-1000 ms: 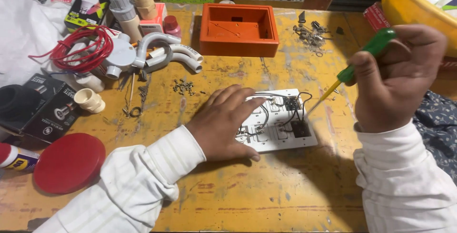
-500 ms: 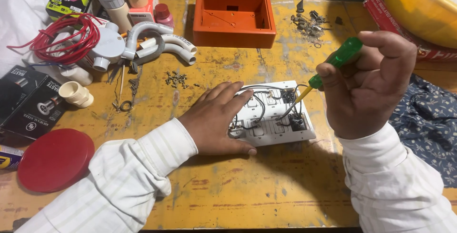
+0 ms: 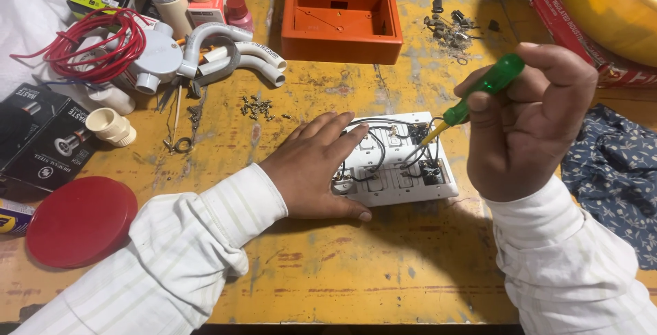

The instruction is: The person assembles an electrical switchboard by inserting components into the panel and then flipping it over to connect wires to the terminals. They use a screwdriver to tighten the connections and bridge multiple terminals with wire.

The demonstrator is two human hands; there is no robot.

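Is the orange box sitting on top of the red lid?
No, the orange box stands at the far edge of the yellow table, while the red lid lies apart near the left front corner.

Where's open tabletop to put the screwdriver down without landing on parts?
Bare yellow table runs along the near edge, between the two sleeves, below the white switch plate. Another patch lies between the orange box and the plate. Crowded: loose screws and grey pipe bends at left, a metal parts pile at far right.
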